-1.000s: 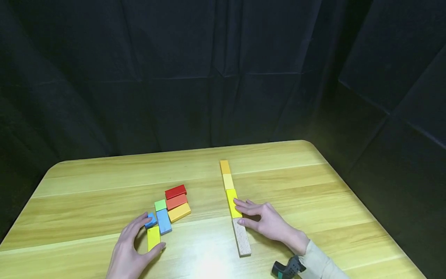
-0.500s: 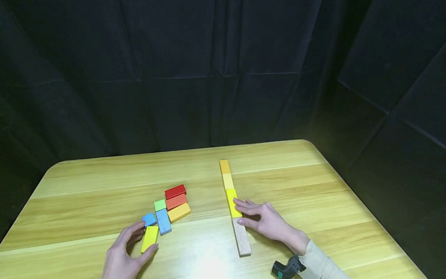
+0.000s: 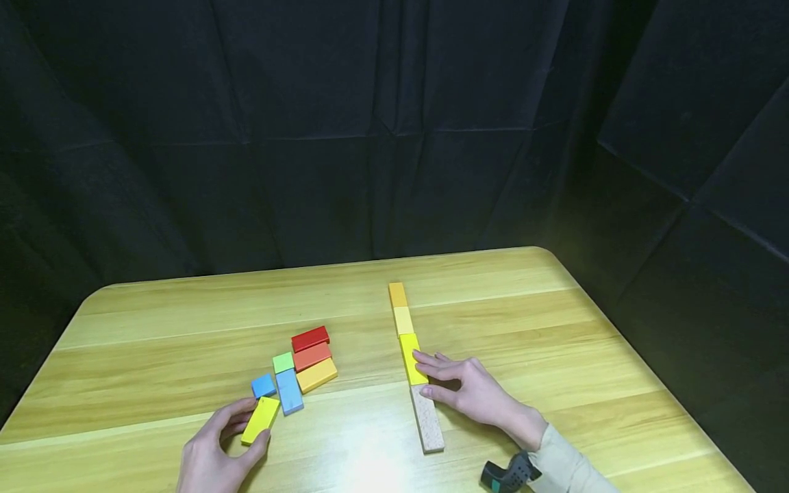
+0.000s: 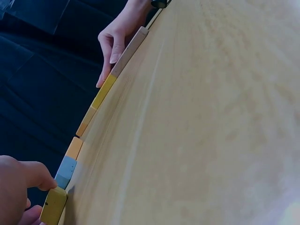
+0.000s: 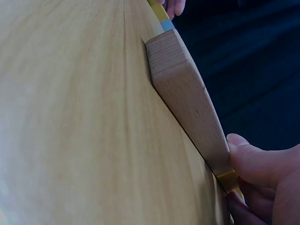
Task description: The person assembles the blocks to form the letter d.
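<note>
My left hand point(image 3: 214, 448) holds a yellow rectangular block point(image 3: 261, 419) between thumb and fingers, tilted on the table at the left. Just beyond it lies a small blue block point(image 3: 264, 385). In the left wrist view the thumb of that hand presses on the end of the yellow block point(image 4: 54, 206). My right hand point(image 3: 471, 394) rests on a straight row of blocks. Its fingertips touch a second yellow block point(image 3: 410, 352), and its thumb touches the speckled plain wooden block point(image 3: 427, 421) at the near end. A cream block point(image 3: 403, 320) and an orange block point(image 3: 397, 294) continue the row away from me.
Beside the left hand lie a longer blue block point(image 3: 290, 392), a green block point(image 3: 283, 362), a red block point(image 3: 311, 339), an orange-red block point(image 3: 312, 356) and a light orange block point(image 3: 317, 375). A dark curtain point(image 3: 308, 137) hangs behind the wooden table point(image 3: 524, 315).
My left hand has drawn the yellow block slightly left and turned it aslant, away from the longer blue block. The small blue block has shifted a little. My right hand has stayed still.
</note>
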A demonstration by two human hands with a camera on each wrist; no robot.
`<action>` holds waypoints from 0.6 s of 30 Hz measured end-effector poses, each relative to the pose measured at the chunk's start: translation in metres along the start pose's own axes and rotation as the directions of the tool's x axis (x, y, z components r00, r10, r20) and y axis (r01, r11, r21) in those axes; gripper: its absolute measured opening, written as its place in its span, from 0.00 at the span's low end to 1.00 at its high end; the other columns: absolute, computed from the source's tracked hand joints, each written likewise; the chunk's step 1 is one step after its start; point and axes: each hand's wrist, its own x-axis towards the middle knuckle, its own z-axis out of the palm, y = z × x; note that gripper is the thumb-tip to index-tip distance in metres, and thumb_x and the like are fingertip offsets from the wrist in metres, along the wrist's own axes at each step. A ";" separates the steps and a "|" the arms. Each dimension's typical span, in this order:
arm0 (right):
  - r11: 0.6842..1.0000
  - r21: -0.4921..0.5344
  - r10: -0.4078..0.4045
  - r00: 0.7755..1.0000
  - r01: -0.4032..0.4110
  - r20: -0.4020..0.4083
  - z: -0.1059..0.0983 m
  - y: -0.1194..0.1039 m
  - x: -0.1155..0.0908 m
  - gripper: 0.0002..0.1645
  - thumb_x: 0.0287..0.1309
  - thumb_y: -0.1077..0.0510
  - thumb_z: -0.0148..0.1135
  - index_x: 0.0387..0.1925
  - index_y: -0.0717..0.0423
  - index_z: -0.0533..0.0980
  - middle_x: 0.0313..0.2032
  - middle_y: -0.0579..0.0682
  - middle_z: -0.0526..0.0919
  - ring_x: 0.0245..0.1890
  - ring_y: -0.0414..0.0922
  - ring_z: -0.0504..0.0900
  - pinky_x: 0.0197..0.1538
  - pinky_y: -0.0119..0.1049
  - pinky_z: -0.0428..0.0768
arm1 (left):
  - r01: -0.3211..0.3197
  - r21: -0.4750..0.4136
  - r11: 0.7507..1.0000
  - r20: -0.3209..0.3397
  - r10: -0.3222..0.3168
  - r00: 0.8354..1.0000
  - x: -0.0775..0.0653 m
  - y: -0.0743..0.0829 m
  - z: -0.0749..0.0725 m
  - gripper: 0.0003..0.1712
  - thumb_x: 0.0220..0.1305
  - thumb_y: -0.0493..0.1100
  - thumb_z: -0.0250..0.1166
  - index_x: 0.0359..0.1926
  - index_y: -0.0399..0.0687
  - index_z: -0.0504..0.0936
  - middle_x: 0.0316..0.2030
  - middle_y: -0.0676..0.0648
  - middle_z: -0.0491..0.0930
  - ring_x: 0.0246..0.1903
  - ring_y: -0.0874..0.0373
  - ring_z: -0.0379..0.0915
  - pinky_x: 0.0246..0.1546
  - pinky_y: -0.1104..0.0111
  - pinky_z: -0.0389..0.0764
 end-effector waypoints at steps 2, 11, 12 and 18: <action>1.000 -0.006 -0.005 1.000 0.005 -0.001 0.000 0.000 0.000 0.32 0.62 0.40 0.64 0.62 0.52 0.77 0.67 0.38 0.70 0.71 0.55 0.64 0.72 0.57 0.61 | -0.002 0.007 1.000 0.004 0.002 1.000 0.000 -0.001 0.000 0.29 0.42 0.35 0.81 0.49 0.48 0.85 0.39 0.54 0.87 0.34 0.74 0.80 0.44 0.90 0.65; 1.000 -0.026 -0.012 1.000 0.012 -0.006 0.000 0.001 0.000 0.32 0.62 0.39 0.64 0.62 0.51 0.77 0.67 0.37 0.70 0.71 0.55 0.65 0.72 0.56 0.62 | -0.054 0.009 0.998 -0.032 0.054 0.998 -0.002 -0.004 0.001 0.29 0.38 0.32 0.81 0.46 0.49 0.86 0.36 0.55 0.87 0.34 0.74 0.79 0.43 0.90 0.68; 1.000 -0.028 -0.014 1.000 0.014 -0.005 0.000 0.001 0.000 0.32 0.62 0.39 0.64 0.62 0.51 0.77 0.67 0.37 0.70 0.71 0.55 0.65 0.72 0.56 0.62 | -0.057 -0.001 0.998 -0.044 0.057 0.997 -0.002 -0.003 0.001 0.28 0.38 0.31 0.80 0.45 0.49 0.86 0.36 0.54 0.87 0.34 0.74 0.79 0.43 0.90 0.69; 0.999 -0.035 -0.030 1.000 0.030 -0.004 0.001 0.001 0.000 0.31 0.63 0.40 0.63 0.62 0.51 0.77 0.68 0.39 0.70 0.71 0.54 0.64 0.72 0.56 0.62 | -0.078 -0.076 0.994 -0.135 0.067 0.989 -0.003 0.001 0.002 0.27 0.36 0.26 0.78 0.42 0.46 0.87 0.35 0.51 0.87 0.34 0.76 0.77 0.40 0.90 0.74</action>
